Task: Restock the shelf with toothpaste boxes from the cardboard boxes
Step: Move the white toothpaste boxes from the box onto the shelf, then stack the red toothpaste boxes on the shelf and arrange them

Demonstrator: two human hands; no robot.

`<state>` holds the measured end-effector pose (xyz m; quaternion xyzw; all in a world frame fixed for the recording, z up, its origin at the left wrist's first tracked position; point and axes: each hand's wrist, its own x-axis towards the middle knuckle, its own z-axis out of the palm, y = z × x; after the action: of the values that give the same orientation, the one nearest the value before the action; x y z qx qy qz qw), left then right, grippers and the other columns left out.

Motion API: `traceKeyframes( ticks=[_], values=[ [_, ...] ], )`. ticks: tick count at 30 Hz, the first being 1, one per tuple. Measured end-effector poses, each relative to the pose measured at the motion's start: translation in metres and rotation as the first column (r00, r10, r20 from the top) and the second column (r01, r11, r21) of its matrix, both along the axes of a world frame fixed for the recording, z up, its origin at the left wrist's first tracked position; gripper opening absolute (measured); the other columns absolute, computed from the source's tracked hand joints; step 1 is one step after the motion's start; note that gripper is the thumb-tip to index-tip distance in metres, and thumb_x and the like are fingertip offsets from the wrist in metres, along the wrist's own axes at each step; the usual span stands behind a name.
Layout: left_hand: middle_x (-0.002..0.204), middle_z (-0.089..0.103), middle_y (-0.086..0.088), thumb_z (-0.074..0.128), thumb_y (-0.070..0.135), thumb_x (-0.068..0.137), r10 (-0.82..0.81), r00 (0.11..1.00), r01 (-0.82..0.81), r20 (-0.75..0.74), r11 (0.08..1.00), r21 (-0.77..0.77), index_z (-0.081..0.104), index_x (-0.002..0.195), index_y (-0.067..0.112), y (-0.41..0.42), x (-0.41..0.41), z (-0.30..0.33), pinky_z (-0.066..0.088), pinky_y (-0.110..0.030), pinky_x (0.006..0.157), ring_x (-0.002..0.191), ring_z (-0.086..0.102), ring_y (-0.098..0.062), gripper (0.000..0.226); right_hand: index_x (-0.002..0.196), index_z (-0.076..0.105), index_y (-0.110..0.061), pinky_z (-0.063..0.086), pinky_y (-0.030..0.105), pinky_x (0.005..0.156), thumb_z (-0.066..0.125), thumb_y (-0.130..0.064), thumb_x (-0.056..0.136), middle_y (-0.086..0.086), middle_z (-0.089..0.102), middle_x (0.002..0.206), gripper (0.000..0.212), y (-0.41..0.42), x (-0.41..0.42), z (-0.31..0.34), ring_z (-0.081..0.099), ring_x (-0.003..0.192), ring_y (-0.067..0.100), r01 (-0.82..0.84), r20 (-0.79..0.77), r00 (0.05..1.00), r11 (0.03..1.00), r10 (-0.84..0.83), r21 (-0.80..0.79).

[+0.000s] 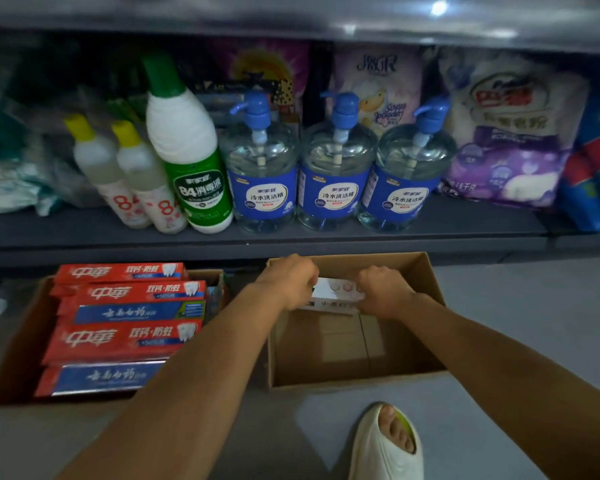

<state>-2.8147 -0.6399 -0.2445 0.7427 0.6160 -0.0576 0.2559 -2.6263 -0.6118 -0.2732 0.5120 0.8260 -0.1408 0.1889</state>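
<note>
The floor (516, 323) is smooth and grey. A dark metal shelf (291, 237) runs across the upper view, close above the floor.

On the shelf stand two small bottles with yellow caps (118, 171), each marked "84" in red; a taller green-capped bottle (187, 150) labelled "84消毒液"; and three clear pump bottles (333, 174) with blue labels reading "冷水洗洁精". Behind them lies a pale bag (381, 88) printed "Soap powder".

Two open cardboard boxes rest on the floor below the shelf. The left cardboard box (18, 358) holds stacked red and blue toothpaste boxes (125, 334); the red ones read "中華". The right cardboard box (426, 289) holds white toothpaste boxes (333, 294) against its far wall; their print is too blurred to read.

Both arms extend into the right box. The left hand (291, 278) and right hand (381, 289) grip opposite ends of the white boxes, fingers curled over them.

A foot in a pale slipper (385, 445) stands at the lower edge.
</note>
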Motion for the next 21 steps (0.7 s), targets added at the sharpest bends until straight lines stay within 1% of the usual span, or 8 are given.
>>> traceKeyframes(
  ticks=[2,6,10,12,14,17,19,21],
  values=[
    [0.12,0.062,-0.007,0.057,0.013,0.09,0.001,1.0,-0.001,0.008,0.999,0.035,0.066,0.116,0.02,-0.007,-0.005,0.02,0.051,-0.038,0.09,0.107,0.059,-0.026,0.028,0.118,0.055,-0.016,0.049,0.033,0.093,0.065,-0.034,0.087,0.003,0.059,0.119,0.038,-0.004,-0.006,0.033,0.056,0.108,0.018,-0.015,-0.011,1.0,1.0,0.016,0.023],
    [0.118,0.063,-0.007,0.06,0.012,0.087,0.012,1.0,-0.015,0.025,0.993,0.117,0.065,0.116,0.02,-0.023,-0.019,0.062,0.052,-0.039,0.091,0.105,0.061,-0.025,0.03,0.119,0.056,-0.019,0.051,0.035,0.088,0.069,-0.032,0.082,0.0,0.062,0.113,0.041,-0.011,-0.021,0.093,0.057,0.104,0.018,-0.087,-0.038,0.995,0.988,0.093,0.128],
    [0.115,0.066,-0.007,0.061,0.014,0.086,0.016,0.999,-0.024,0.038,0.976,0.217,0.068,0.112,0.02,-0.042,-0.046,0.103,0.052,-0.038,0.091,0.105,0.062,-0.025,0.028,0.112,0.057,-0.018,0.045,0.03,0.075,0.069,-0.031,0.081,0.001,0.06,0.107,0.035,-0.017,-0.041,0.142,0.056,0.101,0.02,-0.156,-0.01,0.987,0.964,0.162,0.215],
    [0.114,0.067,-0.006,0.06,0.015,0.085,0.033,0.999,-0.04,0.029,0.965,0.258,0.07,0.11,0.022,-0.053,-0.066,0.116,0.052,-0.036,0.09,0.104,0.062,-0.025,0.028,0.113,0.057,-0.018,0.047,0.033,0.075,0.068,-0.031,0.081,0.001,0.059,0.108,0.036,-0.019,-0.054,0.16,0.055,0.101,0.02,-0.183,0.014,0.983,0.953,0.185,0.242],
    [0.111,0.068,-0.005,0.059,0.014,0.084,0.066,0.998,-0.068,0.016,0.959,0.275,0.072,0.107,0.022,-0.065,-0.09,0.125,0.051,-0.032,0.089,0.103,0.063,-0.024,0.027,0.112,0.057,-0.018,0.048,0.035,0.076,0.067,-0.032,0.082,0.001,0.059,0.109,0.035,-0.019,-0.069,0.172,0.054,0.101,0.02,-0.212,0.037,0.977,0.945,0.21,0.249],
    [0.109,0.07,-0.005,0.06,0.012,0.082,0.106,0.994,-0.1,-0.012,0.961,0.26,0.073,0.105,0.022,-0.083,-0.124,0.129,0.051,-0.03,0.088,0.101,0.064,-0.024,0.028,0.112,0.055,-0.017,0.042,0.032,0.073,0.068,-0.033,0.082,0.0,0.058,0.111,0.037,-0.018,-0.094,0.18,0.054,0.102,0.021,-0.23,0.041,0.973,0.939,0.227,0.257],
    [0.108,0.07,-0.004,0.06,0.011,0.081,0.127,0.991,-0.115,-0.035,0.964,0.24,0.074,0.101,0.023,-0.092,-0.144,0.123,0.051,-0.03,0.087,0.1,0.064,-0.024,0.027,0.113,0.056,-0.016,0.045,0.033,0.077,0.069,-0.035,0.08,0.002,0.059,0.112,0.04,-0.019,-0.111,0.175,0.054,0.103,0.022,-0.218,0.022,0.975,0.94,0.22,0.263],
    [0.109,0.07,-0.003,0.06,0.011,0.081,0.16,0.986,-0.149,-0.046,0.97,0.192,0.074,0.1,0.023,-0.099,-0.161,0.113,0.051,-0.032,0.088,0.1,0.063,-0.023,0.027,0.114,0.057,-0.016,0.05,0.038,0.082,0.07,-0.035,0.079,0.004,0.06,0.113,0.042,-0.021,-0.127,0.166,0.055,0.103,0.023,-0.205,-0.005,0.977,0.945,0.214,0.255]
  ],
)
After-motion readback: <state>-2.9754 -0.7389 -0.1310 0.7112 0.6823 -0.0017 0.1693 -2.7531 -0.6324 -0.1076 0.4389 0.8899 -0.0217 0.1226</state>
